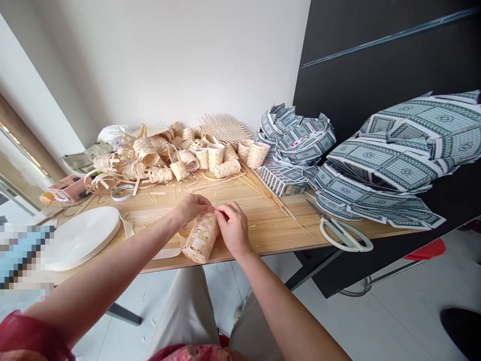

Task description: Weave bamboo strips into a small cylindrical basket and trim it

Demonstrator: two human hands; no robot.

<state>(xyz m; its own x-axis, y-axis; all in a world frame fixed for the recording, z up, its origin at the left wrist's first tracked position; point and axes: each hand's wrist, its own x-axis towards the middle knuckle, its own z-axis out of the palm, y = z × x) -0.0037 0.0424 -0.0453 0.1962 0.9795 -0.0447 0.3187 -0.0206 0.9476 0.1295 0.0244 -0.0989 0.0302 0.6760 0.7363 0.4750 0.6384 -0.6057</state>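
A small woven strip basket (pixel 202 237) lies on its side at the near edge of the wooden table (pixel 270 225). My left hand (pixel 191 207) is closed, pinching the basket's rim from the left. My right hand (pixel 233 226) is closed too, its fingertips pinching the same rim from the right. The two hands meet at the basket's top edge.
A heap of small woven baskets and loose strips (pixel 169 153) covers the far table. A big white tape roll (pixel 80 235) lies left, a smaller roll (pixel 123 192) behind it. White-handled scissors (pixel 343 233) lie right, beside patterned folded paper pieces (pixel 391 160). Thin sticks (pixel 270 193) lie mid-table.
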